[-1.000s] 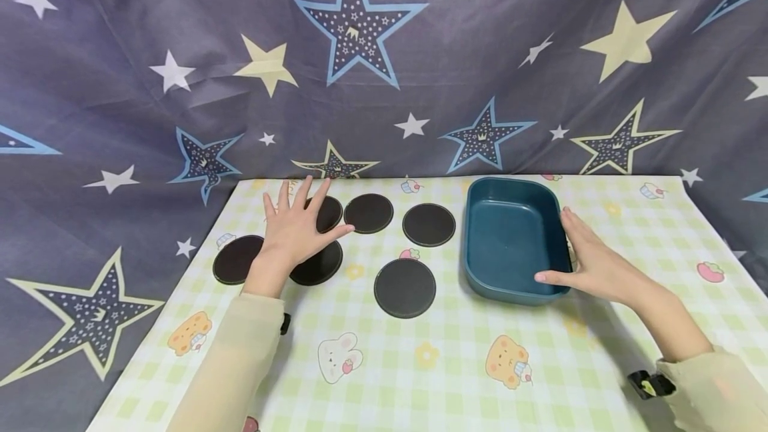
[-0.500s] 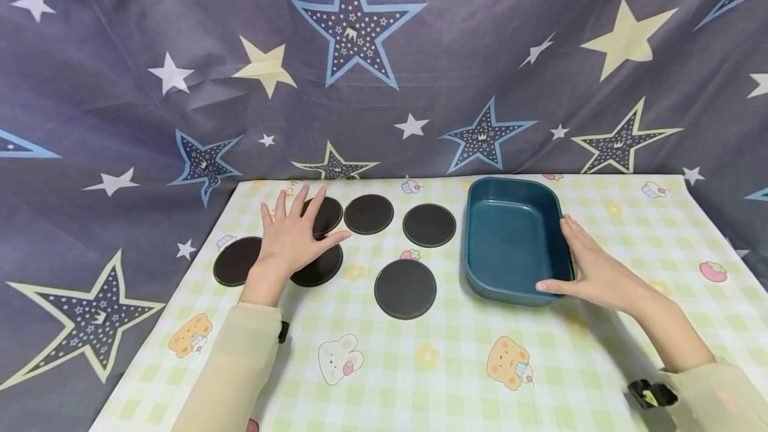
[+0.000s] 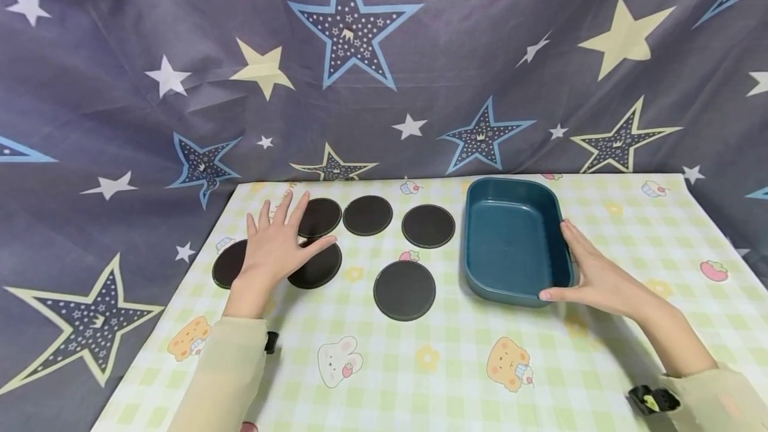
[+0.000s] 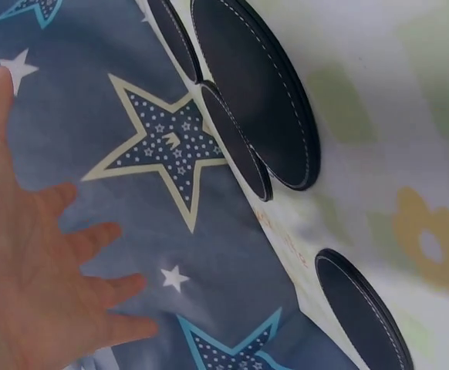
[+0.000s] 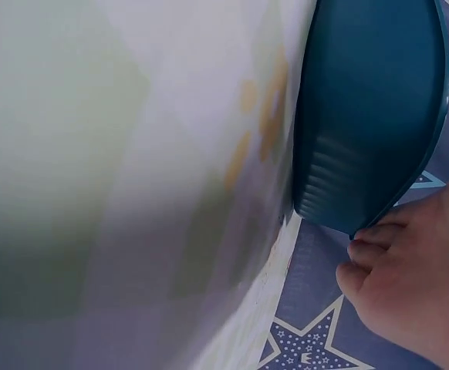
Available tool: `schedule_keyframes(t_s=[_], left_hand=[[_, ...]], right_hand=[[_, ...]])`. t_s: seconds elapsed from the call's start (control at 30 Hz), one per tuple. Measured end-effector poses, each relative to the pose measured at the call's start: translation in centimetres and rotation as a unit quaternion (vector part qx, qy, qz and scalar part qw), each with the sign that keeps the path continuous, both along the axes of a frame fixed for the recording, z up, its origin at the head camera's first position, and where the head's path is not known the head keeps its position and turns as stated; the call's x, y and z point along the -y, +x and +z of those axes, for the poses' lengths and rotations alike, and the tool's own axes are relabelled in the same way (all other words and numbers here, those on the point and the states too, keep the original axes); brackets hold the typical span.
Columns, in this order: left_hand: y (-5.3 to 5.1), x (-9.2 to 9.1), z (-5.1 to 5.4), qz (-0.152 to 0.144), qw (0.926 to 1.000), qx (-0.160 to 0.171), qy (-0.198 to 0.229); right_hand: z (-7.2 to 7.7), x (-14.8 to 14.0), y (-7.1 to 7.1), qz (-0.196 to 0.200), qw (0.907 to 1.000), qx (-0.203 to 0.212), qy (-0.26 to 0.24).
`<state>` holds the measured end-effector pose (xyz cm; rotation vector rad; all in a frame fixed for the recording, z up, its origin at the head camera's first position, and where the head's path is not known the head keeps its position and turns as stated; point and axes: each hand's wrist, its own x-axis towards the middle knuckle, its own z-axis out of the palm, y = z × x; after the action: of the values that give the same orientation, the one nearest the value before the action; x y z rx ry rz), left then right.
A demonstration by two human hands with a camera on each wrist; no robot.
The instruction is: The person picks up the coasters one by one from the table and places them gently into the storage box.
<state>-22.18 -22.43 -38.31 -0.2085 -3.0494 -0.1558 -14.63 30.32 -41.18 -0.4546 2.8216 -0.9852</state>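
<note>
Several black round coasters with pale stitched edges lie flat on the table. My left hand [image 3: 270, 249], fingers spread, hovers over the left coaster group, partly covering the left coaster [image 3: 229, 267] and close to a middle one [image 3: 317, 265]. In the left wrist view the left palm [image 4: 39, 270] and fingers hold nothing. A deep teal rectangular box [image 3: 510, 245] stands at right with nothing inside. My right hand [image 3: 603, 280] holds its right near corner, thumb at the near rim and fingers along the right side. The right wrist view shows bent fingers [image 5: 375, 239] at the box's rim.
Two coasters [image 3: 368, 215] [image 3: 429, 226] lie between the left group and the box, and another coaster [image 3: 405, 290] sits nearer. A green checked cloth [image 3: 438, 385] with cartoon prints covers the table. Behind it hangs a grey star-patterned curtain [image 3: 420, 52].
My left hand has drifted left and slightly nearer, uncovering more of the coasters behind it. My right thumb has slid slightly toward the box's near rim. Coasters and box keep their places.
</note>
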Motion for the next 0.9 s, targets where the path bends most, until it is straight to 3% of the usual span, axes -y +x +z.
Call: schedule_keyframes(t_s=[0.2, 0.4, 0.9], left_hand=[[0.9, 1.8, 0.1, 0.006, 0.9997, 0.001, 0.023], [1.6, 3.8, -0.1, 0.021, 0.9973, 0.022, 0.066], [2.0, 8.0, -1.7, 0.065, 0.9856, 0.045, 0.149]], right_hand=[[-0.2, 0.2, -0.1, -0.001, 1.0, 0.006, -0.007], [-0.1, 0.5, -0.1, -0.006, 0.9999, 0.015, -0.001], [0.0, 0.1, -0.1, -0.015, 0.9996, 0.024, 0.004]])
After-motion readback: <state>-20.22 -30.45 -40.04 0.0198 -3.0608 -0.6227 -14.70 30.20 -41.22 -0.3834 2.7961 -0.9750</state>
